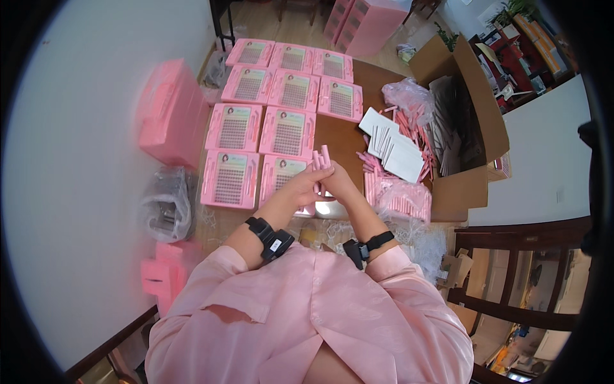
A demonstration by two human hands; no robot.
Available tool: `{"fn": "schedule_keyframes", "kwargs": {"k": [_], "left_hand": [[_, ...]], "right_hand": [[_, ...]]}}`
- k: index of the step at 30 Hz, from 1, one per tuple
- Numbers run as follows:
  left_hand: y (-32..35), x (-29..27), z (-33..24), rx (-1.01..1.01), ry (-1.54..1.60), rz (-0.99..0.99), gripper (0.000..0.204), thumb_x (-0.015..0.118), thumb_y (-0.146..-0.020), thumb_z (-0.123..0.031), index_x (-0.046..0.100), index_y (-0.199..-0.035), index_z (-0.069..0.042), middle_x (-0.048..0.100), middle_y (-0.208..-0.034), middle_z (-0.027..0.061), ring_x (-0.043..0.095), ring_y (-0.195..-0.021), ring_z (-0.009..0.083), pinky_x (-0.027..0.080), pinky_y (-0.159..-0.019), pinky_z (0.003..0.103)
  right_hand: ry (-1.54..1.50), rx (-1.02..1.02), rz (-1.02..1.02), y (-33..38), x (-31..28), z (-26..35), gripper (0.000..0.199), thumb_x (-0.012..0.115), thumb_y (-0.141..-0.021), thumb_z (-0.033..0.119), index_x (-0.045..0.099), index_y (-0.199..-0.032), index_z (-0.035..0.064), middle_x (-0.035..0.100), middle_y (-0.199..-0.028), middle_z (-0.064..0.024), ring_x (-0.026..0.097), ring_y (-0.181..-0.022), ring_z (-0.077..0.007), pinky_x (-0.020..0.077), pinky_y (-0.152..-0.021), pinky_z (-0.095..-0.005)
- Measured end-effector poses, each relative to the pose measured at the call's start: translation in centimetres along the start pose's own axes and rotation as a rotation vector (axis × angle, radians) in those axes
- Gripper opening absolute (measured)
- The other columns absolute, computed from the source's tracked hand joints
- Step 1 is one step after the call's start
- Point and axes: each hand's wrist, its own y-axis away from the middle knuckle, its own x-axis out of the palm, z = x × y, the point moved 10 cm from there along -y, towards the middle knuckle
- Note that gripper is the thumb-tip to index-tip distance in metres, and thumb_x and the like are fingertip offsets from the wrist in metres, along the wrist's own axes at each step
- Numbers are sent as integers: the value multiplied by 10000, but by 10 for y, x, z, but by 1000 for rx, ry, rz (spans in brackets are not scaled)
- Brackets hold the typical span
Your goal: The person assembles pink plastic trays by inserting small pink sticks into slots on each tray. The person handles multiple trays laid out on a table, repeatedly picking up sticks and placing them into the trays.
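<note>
My left hand (pixel 309 184) and my right hand (pixel 338 180) meet over the table's near side, fingers closed around a few slim pink tubes (pixel 325 153). The tube ends stick up above my fingers; their lower parts are partly covered. Just left of my hands lie flat pink cases (pixel 289 131) in rows, each with lines of small dark tufts like false lashes and slim pink pieces along one side. My left forearm covers part of the nearest case. Over to the right is a heap of loose pink tubes (pixel 369 163), with white cards (pixel 403 157) fanned on top.
An open cardboard box (pixel 476 115) stands at the table's right. Clear plastic bags (pixel 408 99) lie near the tubes. Stacked pink cases (pixel 167 115) and a lined bin (pixel 167 214) stand by the left wall. Pink drawer units (pixel 371 25) are beyond the brown table (pixel 336 137).
</note>
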Motion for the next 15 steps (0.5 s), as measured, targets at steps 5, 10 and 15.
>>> {"fn": "schedule_keyframes", "kwargs": {"k": [5, 10, 15], "left_hand": [[25, -60, 20, 110, 144, -71, 349, 666, -961, -240, 510, -1270, -199, 600, -1198, 20, 606, -1096, 197, 523, -915, 485], [52, -115, 31, 167, 163, -106, 294, 637, -977, -217, 555, -1247, -134, 617, -1145, 43, 617, -1027, 199, 528, -891, 419], [85, -155, 30, 171, 8, -280, 268, 641, -970, -178, 566, -1219, -115, 637, -1114, 51, 635, -988, 203, 547, -844, 404]], "right_hand": [[467, -66, -190, 22, 46, 7, 329, 655, -872, 165, 570, -1096, -62, 679, -902, -115, 673, -823, -237, 542, -702, -377], [-10, -195, -29, 33, 93, -8, 355, 678, -869, 157, 620, -1168, -25, 663, -805, -60, 634, -725, -153, 530, -671, -351], [303, -130, -162, 29, 123, -21, 151, 657, -859, 124, 727, -935, 13, 700, -746, -154, 707, -695, -266, 539, -644, -369]]}}
